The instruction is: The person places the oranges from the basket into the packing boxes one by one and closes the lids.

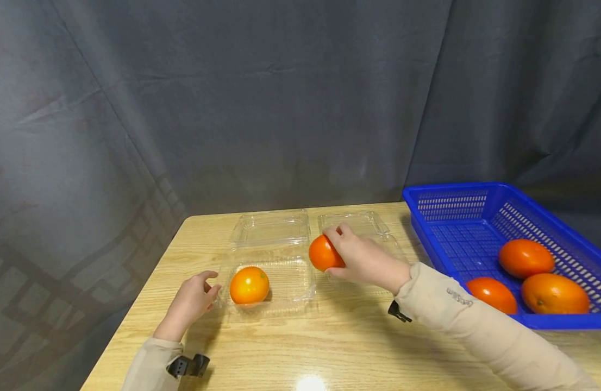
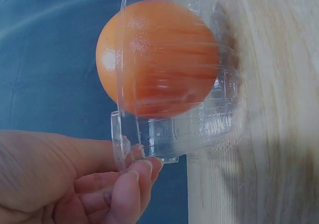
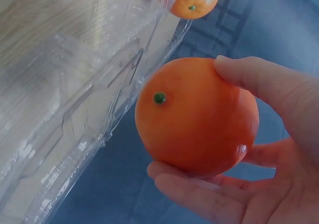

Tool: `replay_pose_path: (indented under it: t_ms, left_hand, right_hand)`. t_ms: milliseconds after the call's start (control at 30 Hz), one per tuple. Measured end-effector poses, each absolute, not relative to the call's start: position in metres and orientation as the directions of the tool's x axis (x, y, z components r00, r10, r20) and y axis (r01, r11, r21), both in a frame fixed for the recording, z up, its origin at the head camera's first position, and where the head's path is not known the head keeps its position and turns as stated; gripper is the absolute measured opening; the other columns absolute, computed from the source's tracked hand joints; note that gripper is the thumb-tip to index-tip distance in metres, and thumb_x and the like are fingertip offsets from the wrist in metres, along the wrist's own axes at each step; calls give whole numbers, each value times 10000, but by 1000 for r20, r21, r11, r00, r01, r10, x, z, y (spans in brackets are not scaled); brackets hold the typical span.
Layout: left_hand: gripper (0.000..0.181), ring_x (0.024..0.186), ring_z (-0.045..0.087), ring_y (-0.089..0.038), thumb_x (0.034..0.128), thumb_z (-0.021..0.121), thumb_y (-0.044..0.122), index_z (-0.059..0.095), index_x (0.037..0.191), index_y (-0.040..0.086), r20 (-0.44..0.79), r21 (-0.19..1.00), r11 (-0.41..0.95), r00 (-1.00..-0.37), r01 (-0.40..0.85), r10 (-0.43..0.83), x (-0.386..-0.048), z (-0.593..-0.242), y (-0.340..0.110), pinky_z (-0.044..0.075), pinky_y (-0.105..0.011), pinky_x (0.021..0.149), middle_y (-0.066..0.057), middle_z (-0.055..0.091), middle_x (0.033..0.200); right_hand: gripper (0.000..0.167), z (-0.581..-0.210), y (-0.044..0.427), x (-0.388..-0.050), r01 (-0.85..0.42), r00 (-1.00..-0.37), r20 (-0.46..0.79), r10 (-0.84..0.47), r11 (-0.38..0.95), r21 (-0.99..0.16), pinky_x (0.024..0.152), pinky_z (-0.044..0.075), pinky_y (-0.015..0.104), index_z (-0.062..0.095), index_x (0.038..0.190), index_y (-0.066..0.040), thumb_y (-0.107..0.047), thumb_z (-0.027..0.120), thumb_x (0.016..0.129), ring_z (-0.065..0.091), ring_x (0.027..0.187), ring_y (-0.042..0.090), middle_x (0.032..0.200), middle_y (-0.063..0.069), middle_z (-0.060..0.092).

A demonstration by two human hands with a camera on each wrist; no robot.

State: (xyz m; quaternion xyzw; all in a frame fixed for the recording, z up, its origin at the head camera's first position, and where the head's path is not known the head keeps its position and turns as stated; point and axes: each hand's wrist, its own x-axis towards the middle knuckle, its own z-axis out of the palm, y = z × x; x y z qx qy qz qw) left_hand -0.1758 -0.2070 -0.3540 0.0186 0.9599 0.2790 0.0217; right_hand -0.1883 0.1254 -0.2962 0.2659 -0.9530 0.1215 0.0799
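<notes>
1. From the head: my right grip point(image 1: 361, 258) is wrapped round a red-orange fruit point(image 1: 323, 253), near the left side of the right clear box point(image 1: 393, 247). My left grip point(image 1: 195, 297) is at the left edge of the left clear box point(image 1: 293, 274). One orange fruit point(image 1: 249, 285) sits in that box, on its left side. The lids point(image 1: 271, 225) are open at the back. A blue basket point(image 1: 457, 239) is over on my right, with three fruits point(image 1: 526, 258) in it. My boxes are on a wood table point(image 1: 281, 353), and a dark gray curtain point(image 1: 281, 108) hangs behind.
2. From the left wrist: my left grip pinches a bit of the left clear box's edge. The orange fruit shows through the see-through side, close to my fingers.
3. From the right wrist: my thumb is on one side of the red-orange fruit and my fingers are on the other. Its little green stem point(image 3: 159, 98) shows.
</notes>
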Motion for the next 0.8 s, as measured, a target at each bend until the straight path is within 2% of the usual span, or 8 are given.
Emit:
replay_pose_path:
  t_ms: [800]
  left_hand:
    - [416, 496, 506, -118, 903, 563, 75, 474, 1254, -130, -23, 535, 844, -998, 31, 50, -175, -354, -207, 417, -262, 481, -69, 584, 669]
  right_hand:
    - [710, -311, 99, -186, -598, -800, 209, -563, 779, -189, 617, 542, 364, 471, 1292, -28, -336, 781, 732, 624, 673, 251, 1088, 183, 505]
